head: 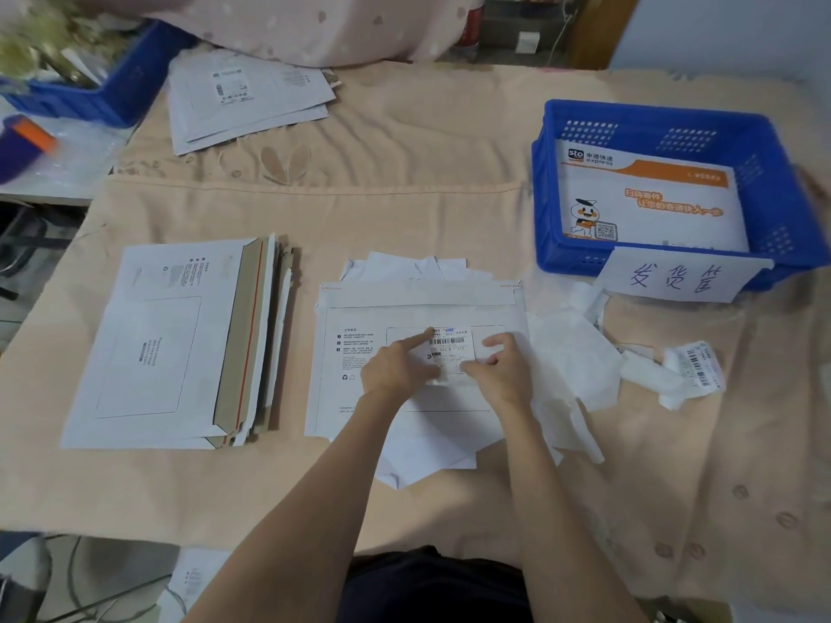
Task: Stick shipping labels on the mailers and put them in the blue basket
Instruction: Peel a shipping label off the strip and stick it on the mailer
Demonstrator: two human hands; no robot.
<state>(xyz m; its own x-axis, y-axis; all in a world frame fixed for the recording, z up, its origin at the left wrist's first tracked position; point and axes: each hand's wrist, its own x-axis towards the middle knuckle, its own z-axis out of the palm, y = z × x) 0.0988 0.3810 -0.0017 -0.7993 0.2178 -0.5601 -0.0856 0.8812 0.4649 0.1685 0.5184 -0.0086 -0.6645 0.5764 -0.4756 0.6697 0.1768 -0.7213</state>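
Mailer (418, 308) under your hands, flat on the peach cloth (404, 195), centre near. White card envelope, flap edge on the far side. Judged stiff and light; should lift flat without sagging. Best held by a long edge, thumb on top, clear of the fresh sticker.

Shipping label (452, 348) sits inside the printed address box. Thin, limp paper with a tacky back; likely to crease if you press from the edges inward.

Your left hand (395, 366): index finger straight, tip pressing the label's far left corner, other fingers curled under. Your right hand (499, 366): fingers bent, tips bearing down on the label's right side. Whether it pinches a loose corner, cannot tell.

Readable on the label: a barcode, a blue logo that looks like "EMS", digits too blurred to trust. On the mailer: numbered notes 1 to 3 and a recycling mark at left, text too small.

Loose white backing scraps (575, 366) lie right of the mailer, and more peek out beyond its far edge. A crumpled barcode strip (694, 366) lies further right.

Stack of unlabelled mailers (180, 344), left.

Blue basket (548, 218), far right. Inside lies a mailer printed "sto express" in orange with a cartoon mascot and QR code. A handwritten card (674, 278) on the near wall reads 发货筐.

Another pile of mailers (252, 96), far left.
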